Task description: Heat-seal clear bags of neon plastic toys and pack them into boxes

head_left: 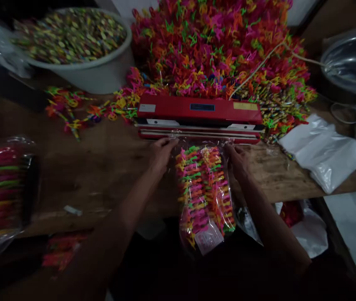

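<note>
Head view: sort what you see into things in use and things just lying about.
In use: left hand, right hand, bag of toys held between them, red sealer.
Lying about: grey tub, toy pile, white bags, metal bowl.

Body in view: left hand (161,155) and right hand (239,161), both bare, lean fingers (170,143). Left forearm (130,205) and right forearm (264,219) bare right down to the lower frame edge. Dim light, finer detail unreadable.
</note>
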`<state>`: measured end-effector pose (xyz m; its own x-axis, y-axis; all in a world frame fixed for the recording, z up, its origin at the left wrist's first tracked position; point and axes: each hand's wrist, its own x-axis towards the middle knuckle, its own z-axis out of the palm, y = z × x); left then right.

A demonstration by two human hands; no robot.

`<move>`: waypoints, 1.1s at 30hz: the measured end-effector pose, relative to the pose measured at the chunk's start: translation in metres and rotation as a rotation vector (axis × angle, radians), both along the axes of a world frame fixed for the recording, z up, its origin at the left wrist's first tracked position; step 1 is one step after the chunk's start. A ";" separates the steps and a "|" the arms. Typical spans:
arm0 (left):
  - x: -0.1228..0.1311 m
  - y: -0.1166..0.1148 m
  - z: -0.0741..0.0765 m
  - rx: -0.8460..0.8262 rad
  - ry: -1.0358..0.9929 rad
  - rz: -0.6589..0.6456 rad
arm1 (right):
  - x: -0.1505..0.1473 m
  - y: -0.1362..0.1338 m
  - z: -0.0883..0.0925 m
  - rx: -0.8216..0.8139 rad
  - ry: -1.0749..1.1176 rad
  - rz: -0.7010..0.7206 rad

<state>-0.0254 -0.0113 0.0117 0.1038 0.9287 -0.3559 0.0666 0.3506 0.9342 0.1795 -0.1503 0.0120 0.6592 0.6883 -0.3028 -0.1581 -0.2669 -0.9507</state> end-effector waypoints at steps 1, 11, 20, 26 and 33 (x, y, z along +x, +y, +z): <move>0.001 0.002 0.001 0.008 -0.014 0.028 | 0.000 0.003 0.000 0.007 0.012 -0.021; 0.018 0.010 0.001 -0.056 -0.066 0.156 | 0.004 0.024 -0.004 -0.013 -0.182 -0.227; 0.031 0.017 -0.008 0.297 0.144 0.175 | 0.020 0.030 0.002 -0.158 -0.554 -0.382; 0.025 0.022 -0.017 0.483 0.405 0.185 | 0.020 0.040 -0.006 -0.224 -0.701 -0.335; 0.009 0.018 -0.018 0.419 0.381 0.188 | 0.030 0.006 -0.001 -0.112 -0.737 -0.178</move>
<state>-0.0166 0.0069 -0.0067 -0.1391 0.9881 0.0653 0.3966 -0.0048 0.9180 0.2099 -0.1446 0.0113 0.8156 0.5442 0.1964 0.4568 -0.3974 -0.7958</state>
